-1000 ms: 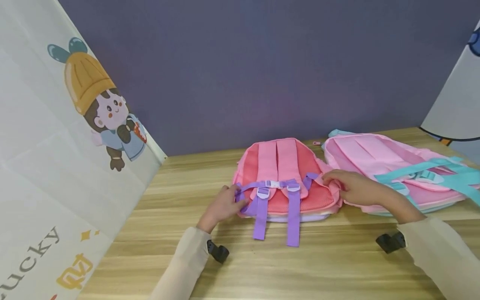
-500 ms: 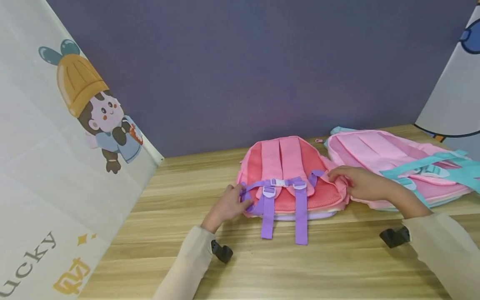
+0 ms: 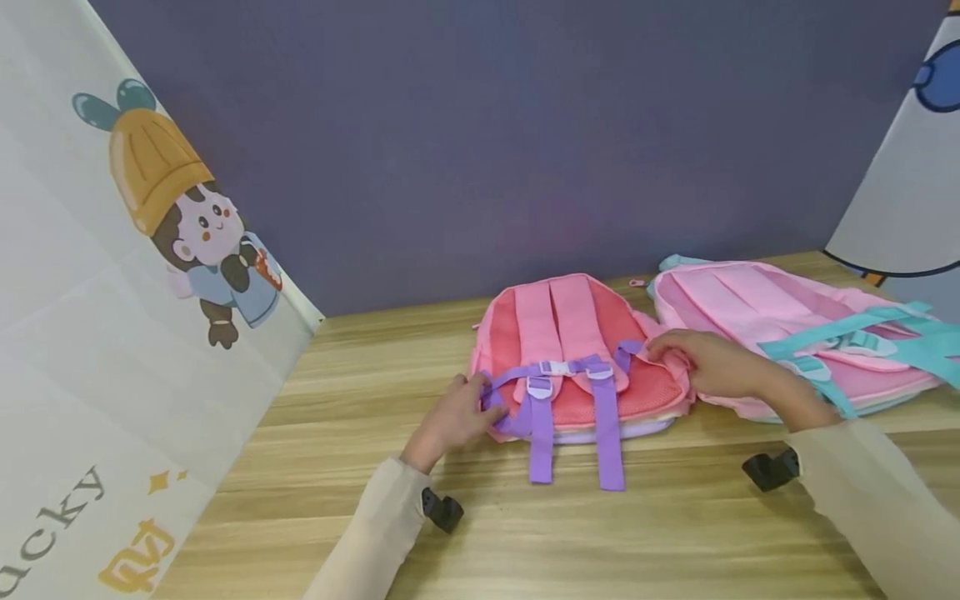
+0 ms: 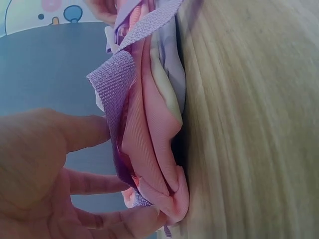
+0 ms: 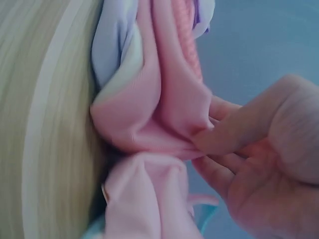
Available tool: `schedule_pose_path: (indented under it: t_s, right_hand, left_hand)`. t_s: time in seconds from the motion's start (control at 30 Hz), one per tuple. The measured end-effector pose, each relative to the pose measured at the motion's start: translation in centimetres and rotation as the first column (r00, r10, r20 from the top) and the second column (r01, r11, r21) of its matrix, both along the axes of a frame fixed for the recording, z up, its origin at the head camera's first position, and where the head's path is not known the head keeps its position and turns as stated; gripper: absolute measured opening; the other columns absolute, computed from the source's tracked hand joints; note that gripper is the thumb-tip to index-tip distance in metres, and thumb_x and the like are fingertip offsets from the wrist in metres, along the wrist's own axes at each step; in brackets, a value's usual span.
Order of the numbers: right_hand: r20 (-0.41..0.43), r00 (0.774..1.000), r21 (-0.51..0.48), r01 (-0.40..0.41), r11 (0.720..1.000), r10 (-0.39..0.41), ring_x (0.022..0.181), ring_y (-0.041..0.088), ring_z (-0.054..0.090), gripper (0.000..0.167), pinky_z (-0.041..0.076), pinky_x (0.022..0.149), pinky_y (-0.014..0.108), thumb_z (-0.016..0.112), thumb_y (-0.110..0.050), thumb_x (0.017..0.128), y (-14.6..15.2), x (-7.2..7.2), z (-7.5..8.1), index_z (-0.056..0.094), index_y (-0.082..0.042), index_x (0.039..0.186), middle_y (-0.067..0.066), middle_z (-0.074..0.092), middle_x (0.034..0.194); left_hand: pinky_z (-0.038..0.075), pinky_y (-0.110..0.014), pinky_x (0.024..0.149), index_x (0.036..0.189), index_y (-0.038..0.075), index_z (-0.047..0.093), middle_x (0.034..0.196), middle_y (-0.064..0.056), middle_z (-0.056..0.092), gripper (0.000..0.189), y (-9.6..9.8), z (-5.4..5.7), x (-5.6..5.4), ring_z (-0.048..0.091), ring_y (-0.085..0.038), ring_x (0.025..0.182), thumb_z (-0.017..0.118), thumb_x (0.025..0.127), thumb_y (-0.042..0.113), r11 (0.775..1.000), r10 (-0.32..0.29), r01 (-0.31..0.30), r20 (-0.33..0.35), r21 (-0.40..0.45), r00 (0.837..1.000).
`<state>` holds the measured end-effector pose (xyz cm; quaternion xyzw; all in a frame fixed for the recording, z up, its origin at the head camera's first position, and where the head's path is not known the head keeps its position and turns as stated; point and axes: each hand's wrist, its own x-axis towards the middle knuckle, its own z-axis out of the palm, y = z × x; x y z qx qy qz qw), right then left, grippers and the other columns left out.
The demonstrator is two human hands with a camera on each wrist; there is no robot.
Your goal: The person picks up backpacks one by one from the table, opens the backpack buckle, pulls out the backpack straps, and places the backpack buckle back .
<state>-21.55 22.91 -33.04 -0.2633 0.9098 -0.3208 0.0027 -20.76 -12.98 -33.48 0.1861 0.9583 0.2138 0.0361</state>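
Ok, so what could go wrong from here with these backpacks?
Possibly two things. The right hand pinches the side of the coral backpack, right beside the pale pink backpack, so a tug might drag that one too. Two purple straps hang loose past the coral one's near edge; they could catch underneath if it shifts.

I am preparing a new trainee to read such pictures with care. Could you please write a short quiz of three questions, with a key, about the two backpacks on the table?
1. Choose one: what colour are the two straps that trail from the coral backpack onto the table toward the person?
a) teal
b) purple
c) yellow
2. True or false: the right grip holds the teal-strapped backpack.
3. Short answer: in the head view, which backpack lies farther right?

Key:
1. b, purple.
2. False; it pinches the side of the coral backpack.
3. The teal-strapped backpack.
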Motion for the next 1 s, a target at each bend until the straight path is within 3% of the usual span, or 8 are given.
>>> schedule_pose_path:
  t_s: [0.13, 0.27, 0.37, 0.47, 0.63, 0.8, 1.0]
  right_hand:
    - [0.047, 0.999, -0.015, -0.009, 1.000, 0.010, 0.101, 0.030, 0.049, 0.045, 0.045, 0.064, 0.021, 0.058, 0.015, 0.074, -0.3, -0.3, 0.2, 0.060, 0.000, 0.116, 0.018, 0.059, 0.118]
    - [0.035, 0.999, 0.037, -0.019, 0.999, 0.017, 0.103, 0.029, 0.048, 0.049, 0.038, 0.077, 0.025, 0.053, 0.017, 0.071, -0.3, -0.5, 0.9, 0.062, -0.003, 0.115, 0.016, 0.061, 0.118]
    - [0.016, 1.000, 0.053, -0.015, 0.998, 0.014, 0.097, 0.026, 0.051, 0.041, 0.040, 0.077, 0.027, 0.053, 0.014, 0.076, -0.6, -0.6, 1.6, 0.063, -0.003, 0.112, 0.012, 0.062, 0.110]
    - [-0.036, 0.999, 0.058, 0.007, 0.998, -0.005, 0.090, 0.022, 0.053, 0.027, 0.047, 0.077, 0.032, 0.059, 0.004, 0.084, -1.3, -0.9, 2.1, 0.063, -0.004, 0.109, 0.008, 0.063, 0.102]
    - [-0.127, 0.992, 0.063, 0.022, 0.998, -0.014, 0.090, 0.026, 0.058, 0.022, 0.050, 0.083, 0.046, 0.062, -0.002, 0.084, -3.3, -1.7, 2.0, 0.063, -0.002, 0.106, 0.011, 0.066, 0.102]
    - [-0.144, 0.989, 0.030, 0.018, 0.999, -0.014, 0.102, 0.035, 0.060, 0.025, 0.047, 0.091, 0.052, 0.061, -0.001, 0.084, -5.9, -2.7, 1.2, 0.061, 0.003, 0.108, 0.019, 0.065, 0.107]
    - [-0.150, 0.989, -0.004, 0.001, 1.000, -0.001, 0.099, 0.033, 0.061, 0.025, 0.048, 0.090, 0.049, 0.061, -0.002, 0.084, -8.8, -3.9, 0.5, 0.061, 0.004, 0.109, 0.019, 0.066, 0.104]
  left_hand:
    - [0.044, -0.035, 0.070, 0.118, 0.000, 0.054, 0.091, -0.011, 0.052, 0.041, -0.2, 0.3, -0.2, 0.046, -0.022, 0.087, 0.063, 0.088, 0.026, 1.000, -0.003, 0.003, 0.020, 0.003, 1.000]
    - [0.041, -0.032, 0.068, 0.110, -0.001, 0.056, 0.082, -0.008, 0.053, 0.035, -0.3, 0.9, -0.5, 0.045, -0.022, 0.086, 0.065, 0.086, 0.023, 0.999, -0.037, 0.038, 0.026, -0.026, 0.999]
    - [0.042, -0.033, 0.067, 0.104, -0.001, 0.058, 0.080, -0.009, 0.056, 0.031, -0.1, 1.6, -0.8, 0.047, -0.023, 0.085, 0.065, 0.084, 0.022, 0.997, -0.048, 0.047, -0.016, -0.054, 0.999]
    - [0.046, -0.036, 0.072, 0.108, -0.003, 0.059, 0.087, -0.012, 0.060, 0.033, 0.5, 2.3, -1.0, 0.051, -0.024, 0.086, 0.063, 0.086, 0.023, 0.997, -0.029, 0.024, -0.073, -0.069, 0.997]
    - [0.050, -0.039, 0.076, 0.115, -0.002, 0.060, 0.099, -0.015, 0.061, 0.036, 2.0, 2.9, -1.3, 0.056, -0.022, 0.083, 0.058, 0.090, 0.025, 0.998, -0.003, -0.007, -0.151, -0.065, 0.989]
    - [0.049, -0.039, 0.077, 0.112, -0.002, 0.061, 0.101, -0.016, 0.062, 0.033, 3.8, 2.5, -1.9, 0.057, -0.023, 0.084, 0.061, 0.089, 0.022, 1.000, -0.029, 0.028, -0.236, -0.008, 0.971]
    - [0.050, -0.037, 0.080, 0.117, -0.002, 0.057, 0.108, -0.019, 0.062, 0.035, 6.0, 1.6, -3.2, 0.060, -0.026, 0.092, 0.064, 0.087, 0.016, 0.991, -0.063, 0.090, -0.249, 0.101, 0.967]
